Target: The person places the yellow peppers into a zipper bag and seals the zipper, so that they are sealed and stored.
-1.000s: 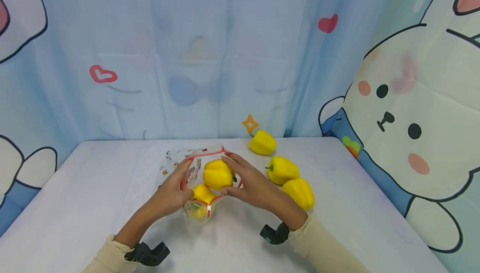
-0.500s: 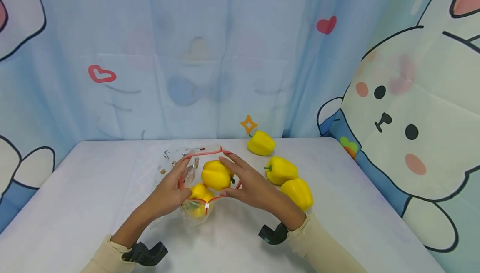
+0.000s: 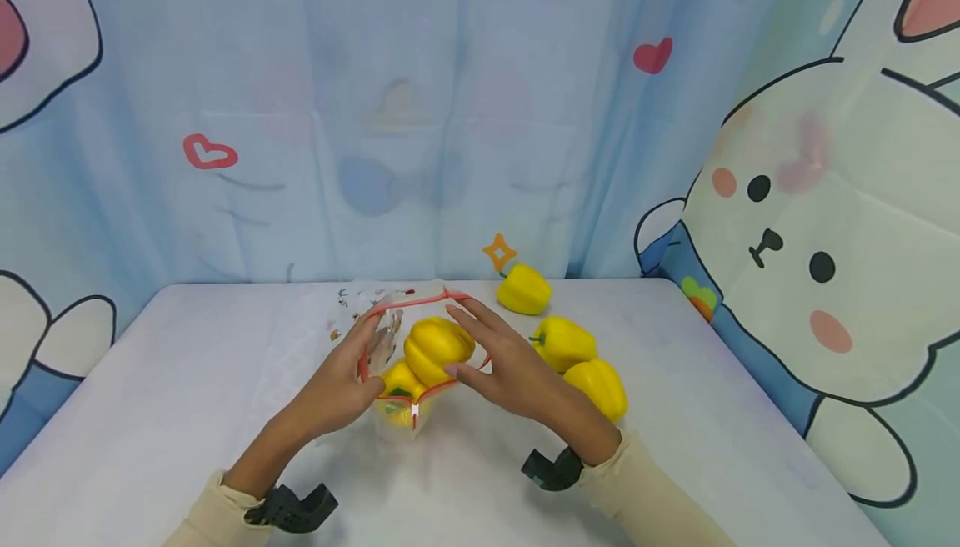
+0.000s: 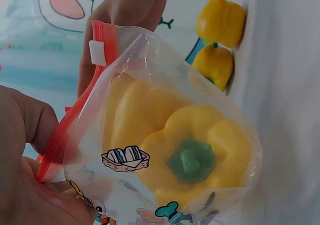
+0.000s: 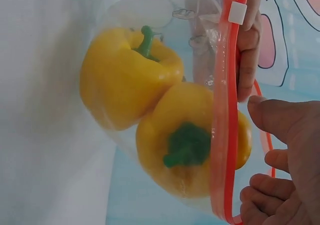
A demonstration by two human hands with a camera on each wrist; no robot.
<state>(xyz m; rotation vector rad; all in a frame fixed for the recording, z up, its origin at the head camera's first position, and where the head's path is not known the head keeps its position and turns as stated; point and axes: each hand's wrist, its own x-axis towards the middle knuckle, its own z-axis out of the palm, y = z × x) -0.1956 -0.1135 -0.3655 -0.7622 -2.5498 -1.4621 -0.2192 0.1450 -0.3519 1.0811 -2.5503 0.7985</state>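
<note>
A clear plastic zip bag with a red rim (image 3: 408, 303) stands with its mouth spread. My left hand (image 3: 337, 388) grips the rim's left side, its thumb on one side and its fingers on the other in the left wrist view. Inside lie two yellow bell peppers: an upper bell pepper (image 3: 435, 348) and a lower bell pepper (image 3: 401, 382), pressed together. Their green stems show through the plastic in the right wrist view. At the mouth's right side hovers my right hand (image 3: 506, 368), fingers extended and apart from the upper pepper.
Three more yellow bell peppers lie right of the bag on the white table (image 3: 697, 430): a far pepper (image 3: 524, 289), a middle pepper (image 3: 565, 343) and a near pepper (image 3: 597, 388). A printed curtain (image 3: 375, 113) hangs behind the table.
My right hand has let go of the upper pepper and drawn slightly right. That pepper has turned and settled against the lower one inside the bag. My left hand keeps its grip.
</note>
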